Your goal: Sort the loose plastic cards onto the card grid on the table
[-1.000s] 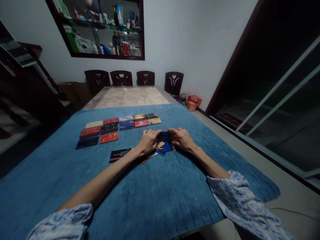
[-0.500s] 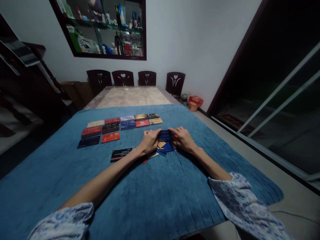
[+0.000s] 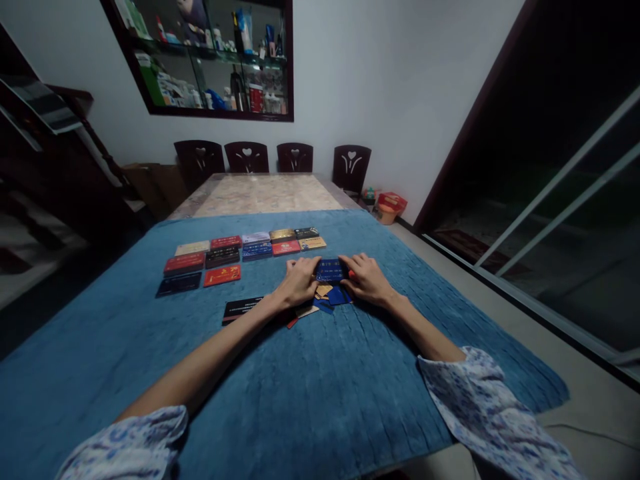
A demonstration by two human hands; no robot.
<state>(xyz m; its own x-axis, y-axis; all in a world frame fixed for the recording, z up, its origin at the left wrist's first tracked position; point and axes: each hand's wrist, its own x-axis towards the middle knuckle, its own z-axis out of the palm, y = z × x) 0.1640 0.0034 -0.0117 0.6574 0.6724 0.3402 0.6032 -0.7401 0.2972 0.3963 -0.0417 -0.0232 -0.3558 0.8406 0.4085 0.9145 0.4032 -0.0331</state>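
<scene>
A dark blue card (image 3: 330,270) is held between my two hands, tilted up so its face shows. My left hand (image 3: 299,283) grips its left edge with curled fingers. My right hand (image 3: 366,278) pinches its right edge. Under the hands lies a loose pile of cards (image 3: 325,297), blue, tan and red. To the left, rows of cards (image 3: 240,252) lie flat on the blue cloth (image 3: 310,387), red, dark, blue and gold ones side by side. One black card (image 3: 241,309) lies alone by my left forearm.
The blue cloth covers the near part of a long marble-topped table (image 3: 260,193). Several dark chairs (image 3: 270,157) stand at its far end. A glass wall cabinet (image 3: 210,57) hangs above them. Glass sliding doors (image 3: 565,200) are on the right.
The dark blue card between my hands has tilted up a little, so its printed face now shows. Hands stay in place over the pile.
</scene>
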